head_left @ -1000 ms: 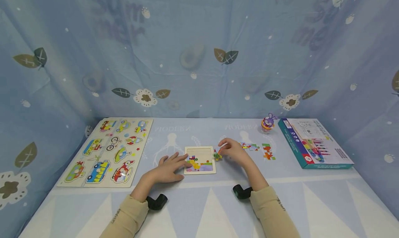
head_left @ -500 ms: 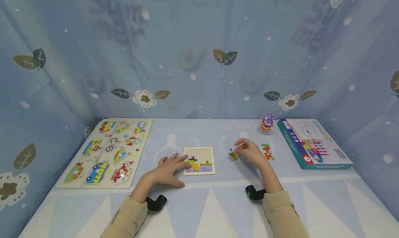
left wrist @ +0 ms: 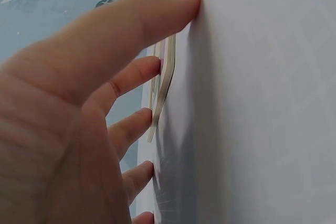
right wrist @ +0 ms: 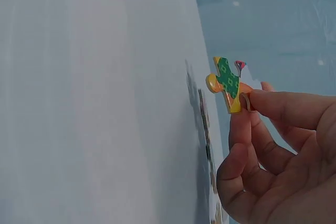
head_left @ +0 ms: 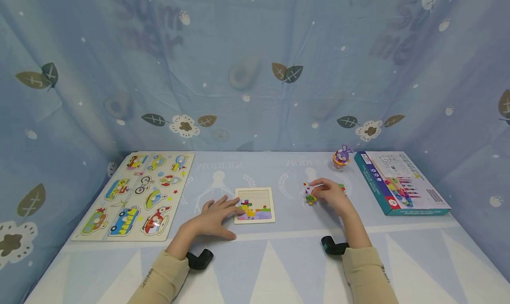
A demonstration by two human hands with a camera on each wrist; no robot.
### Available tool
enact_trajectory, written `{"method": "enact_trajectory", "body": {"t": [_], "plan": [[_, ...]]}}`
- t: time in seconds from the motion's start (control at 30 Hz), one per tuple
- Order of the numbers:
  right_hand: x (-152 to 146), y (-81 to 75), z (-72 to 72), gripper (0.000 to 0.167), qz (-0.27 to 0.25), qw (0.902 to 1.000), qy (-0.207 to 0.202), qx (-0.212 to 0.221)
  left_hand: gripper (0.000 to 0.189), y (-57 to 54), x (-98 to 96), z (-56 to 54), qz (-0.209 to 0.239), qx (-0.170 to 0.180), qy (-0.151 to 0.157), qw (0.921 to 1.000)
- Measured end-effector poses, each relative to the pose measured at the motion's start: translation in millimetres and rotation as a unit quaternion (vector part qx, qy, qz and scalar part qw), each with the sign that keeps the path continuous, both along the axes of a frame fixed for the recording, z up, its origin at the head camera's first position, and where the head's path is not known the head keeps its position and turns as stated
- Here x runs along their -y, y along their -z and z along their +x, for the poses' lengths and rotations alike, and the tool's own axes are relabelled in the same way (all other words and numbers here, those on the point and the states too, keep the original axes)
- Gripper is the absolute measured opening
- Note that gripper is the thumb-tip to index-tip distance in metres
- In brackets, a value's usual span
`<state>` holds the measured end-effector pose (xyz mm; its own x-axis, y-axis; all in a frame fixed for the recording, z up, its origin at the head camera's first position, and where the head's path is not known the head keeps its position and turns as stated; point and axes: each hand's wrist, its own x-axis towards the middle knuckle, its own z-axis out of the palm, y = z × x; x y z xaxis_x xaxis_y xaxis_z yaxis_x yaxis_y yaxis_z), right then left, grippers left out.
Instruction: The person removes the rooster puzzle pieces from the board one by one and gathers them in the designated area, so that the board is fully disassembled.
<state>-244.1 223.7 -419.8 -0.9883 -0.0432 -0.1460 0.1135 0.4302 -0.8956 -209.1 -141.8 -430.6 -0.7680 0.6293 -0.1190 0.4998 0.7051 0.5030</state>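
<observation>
In the head view, the left hand [head_left: 215, 216] lies with fingers spread at the left side of a small wooden tray [head_left: 255, 221], whose lower part has picture pieces set in, while its upper part shows bare wood. The right hand [head_left: 330, 195], well apart from the tray, pinches a green puzzle piece [head_left: 310, 198] near the loose pieces [head_left: 306, 186], which it partly covers. I judge that the step in hand is choosing or comparing a piece; the next move seems to call for turning it carefully until its edges agree with a neighbour. The surface is a pale cloth [head_left: 295, 268] with white triangles; on it are a picture board [head_left: 173, 202] at the left, a purple rabbit toy [head_left: 341, 157] and a box [head_left: 402, 184] at the right. Behind hangs a blue curtain [head_left: 255, 43] with leaves and flowers. In the left wrist view, the fingertips meet the tray's edge, without any grasp. In the right wrist view, the grip is narrow: thumb and fingers hold the piece above the cloth, its knob free.
</observation>
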Motion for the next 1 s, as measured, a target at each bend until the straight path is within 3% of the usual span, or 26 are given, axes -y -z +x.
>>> {"method": "enact_trajectory", "body": {"t": [0.33,1.0], "plan": [[-22.0,2.5,0.0,0.031,0.042,0.9978,0.047,0.019,0.061,1.2,1.1,-0.4,0.006,0.008,0.004,0.9999],[-35.1,1.2,7.1,0.031,0.09,0.9925,0.065,0.052,0.061,-0.3,0.4,0.2,0.005,0.012,0.002,0.9999]]}}
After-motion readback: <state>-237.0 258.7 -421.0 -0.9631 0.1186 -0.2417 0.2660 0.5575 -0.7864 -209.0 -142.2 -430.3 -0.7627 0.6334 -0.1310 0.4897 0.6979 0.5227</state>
